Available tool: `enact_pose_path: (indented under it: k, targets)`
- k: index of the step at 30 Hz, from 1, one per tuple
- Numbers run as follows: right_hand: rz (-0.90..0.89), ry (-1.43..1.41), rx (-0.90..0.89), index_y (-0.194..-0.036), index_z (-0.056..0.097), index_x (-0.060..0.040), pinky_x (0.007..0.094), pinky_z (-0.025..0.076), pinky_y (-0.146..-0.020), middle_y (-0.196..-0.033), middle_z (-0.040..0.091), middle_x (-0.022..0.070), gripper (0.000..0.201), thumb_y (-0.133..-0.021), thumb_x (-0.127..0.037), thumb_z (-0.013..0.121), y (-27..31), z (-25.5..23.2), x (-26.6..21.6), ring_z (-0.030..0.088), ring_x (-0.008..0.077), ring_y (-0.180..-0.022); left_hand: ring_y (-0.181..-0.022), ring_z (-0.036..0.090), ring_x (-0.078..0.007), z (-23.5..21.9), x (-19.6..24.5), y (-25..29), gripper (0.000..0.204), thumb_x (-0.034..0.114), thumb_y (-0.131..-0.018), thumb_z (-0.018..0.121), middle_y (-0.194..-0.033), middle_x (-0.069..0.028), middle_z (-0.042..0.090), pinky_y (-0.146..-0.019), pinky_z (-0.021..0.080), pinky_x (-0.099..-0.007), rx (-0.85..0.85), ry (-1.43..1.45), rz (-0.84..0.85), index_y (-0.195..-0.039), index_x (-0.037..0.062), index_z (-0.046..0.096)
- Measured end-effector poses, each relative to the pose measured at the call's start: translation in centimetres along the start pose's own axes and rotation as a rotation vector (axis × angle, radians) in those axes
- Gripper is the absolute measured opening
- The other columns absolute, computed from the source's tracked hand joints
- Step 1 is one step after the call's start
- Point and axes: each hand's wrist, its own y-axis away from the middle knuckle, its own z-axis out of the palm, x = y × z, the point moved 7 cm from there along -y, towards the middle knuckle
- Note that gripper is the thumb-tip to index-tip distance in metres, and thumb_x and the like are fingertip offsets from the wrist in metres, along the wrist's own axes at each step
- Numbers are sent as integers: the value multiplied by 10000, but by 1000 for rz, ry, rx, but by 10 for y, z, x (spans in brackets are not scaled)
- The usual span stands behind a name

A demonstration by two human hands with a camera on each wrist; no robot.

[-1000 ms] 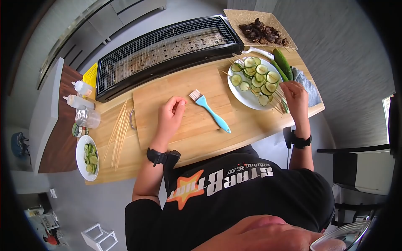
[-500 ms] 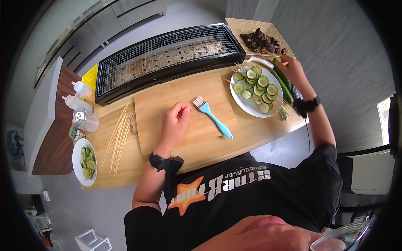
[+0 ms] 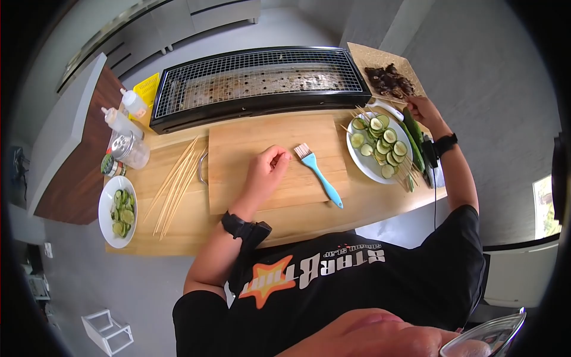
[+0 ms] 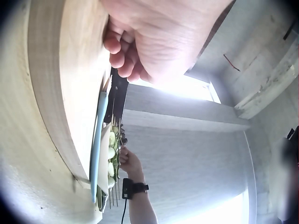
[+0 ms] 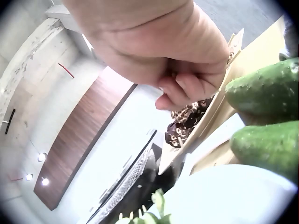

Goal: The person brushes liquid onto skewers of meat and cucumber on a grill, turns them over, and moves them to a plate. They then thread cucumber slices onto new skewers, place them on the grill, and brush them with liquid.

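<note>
My left hand [image 3: 266, 172] rests loosely curled and without an object on the wooden board [image 3: 238, 137], left of the blue-handled brush [image 3: 321, 178]. At the back right, my right hand [image 3: 427, 114] is at the near edge of the paper-lined tray [image 3: 363, 59] with dark skewered pieces [image 3: 388, 80]; its curled fingers seem to pinch a thin stick, largely hidden. In the right wrist view, the right hand [image 5: 173, 56] is bent over the dark pieces [image 5: 180, 133]. The left wrist view shows the left hand's [image 4: 154, 42] folded fingers beside the board.
A black grill [image 3: 262, 107] stands behind the board. Skewered cucumber slices [image 3: 389, 137] lie on a white plate [image 3: 357, 159], beside whole cucumbers [image 3: 411, 134]. Bare sticks [image 3: 178, 184], bottles [image 3: 134, 102], a shaker jar [image 3: 131, 152] and a white bowl [image 3: 106, 205] are on the left.
My right hand has moved from the cucumber plate's right edge back to the tray of dark pieces, and its fingers have drawn in there. The left hand stays on the board. The head view has shifted.
</note>
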Motion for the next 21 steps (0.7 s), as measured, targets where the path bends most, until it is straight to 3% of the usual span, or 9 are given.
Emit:
enact_pose_path:
  k: [3,7,12,17,21]
  targets:
    - [-124,-36,65,-938,585,-87,170,285,-432,-678,490,-69,213,-998,-226,435,27,20,-25,375,20,-526,-710,537,-40,-2,-1,0,179,155,-946,552,-782,9,601,-635,447,-205,-7,-2,-18,-924,-14,608]
    - [-256,-135,-16,-1022,567,-68,169,303,-459,-734,500,-68,196,-1000,-207,430,65,96,-61,396,19,-570,-679,511,-29,-3,2,0,176,148,-944,549,-744,17,581,-611,430,-201,-6,-25,-19,-922,-14,614]
    - [-235,-270,-338,-1010,531,-40,180,306,-451,-726,519,-15,177,-1001,-190,438,70,208,-73,413,52,-573,-646,463,-21,-3,7,2,175,143,-944,547,-708,34,540,-573,390,-196,4,-8,-6,-914,-15,614]
    - [-150,-307,-432,-979,535,-73,194,359,-494,-767,579,7,162,-994,-204,440,59,303,-61,447,61,-601,-643,451,-16,-2,3,2,160,129,-944,544,-718,40,538,-568,383,-191,-16,42,-10,-905,-13,605]
    - [-117,-333,-435,-968,545,-81,208,382,-517,-805,611,15,142,-965,-200,468,54,346,-50,471,63,-617,-637,443,-15,-1,2,1,153,126,-944,541,-730,42,538,-560,377,-191,-16,11,12,-903,-11,596]
